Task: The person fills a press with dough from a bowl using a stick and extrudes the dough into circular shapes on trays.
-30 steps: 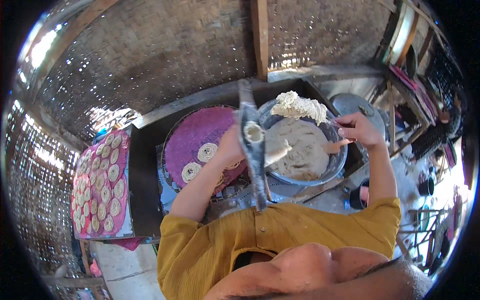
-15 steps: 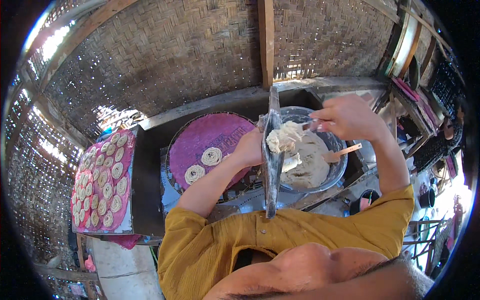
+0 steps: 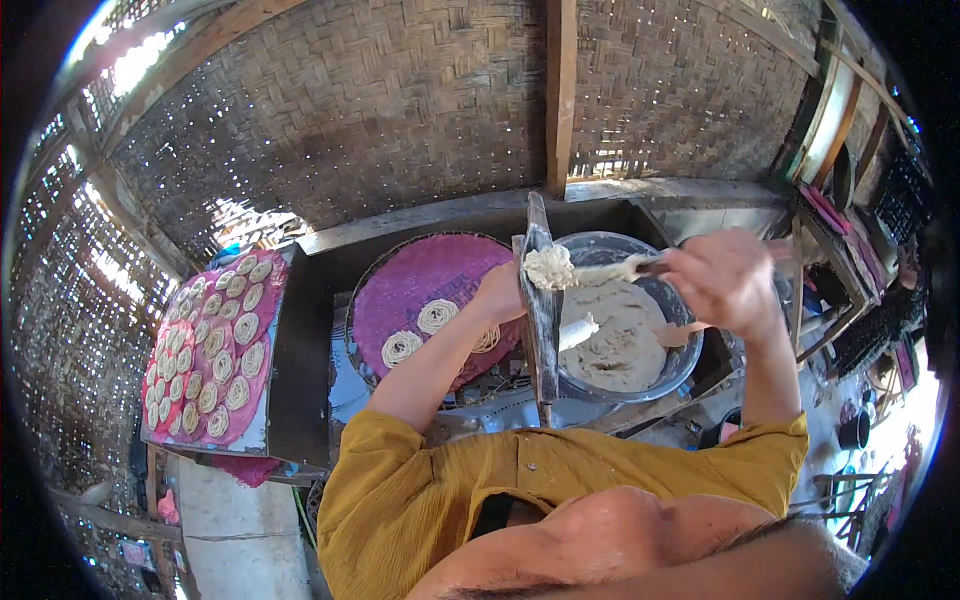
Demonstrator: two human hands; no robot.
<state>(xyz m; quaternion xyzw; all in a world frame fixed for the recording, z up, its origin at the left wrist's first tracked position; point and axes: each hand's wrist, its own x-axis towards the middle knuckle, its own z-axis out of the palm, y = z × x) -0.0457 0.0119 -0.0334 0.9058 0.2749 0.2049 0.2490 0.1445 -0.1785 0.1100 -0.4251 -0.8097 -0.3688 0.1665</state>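
Two bare hands show in the head view, which I watch from far away. The right hand [image 3: 725, 285], a bit blurry, is wrapped round a paddle [image 3: 652, 268]. The left hand [image 3: 497, 293] is against the wooden board [image 3: 545, 350]; its fingers are hidden, so I can't tell how tightly they grip. A second ago the dough lump [image 3: 549, 268] was above the gray tub [image 3: 625, 252]. Now it has come over to the board, where a round hole showed, so I think it is being put in. More dough [image 3: 620, 350] lies in the tub.
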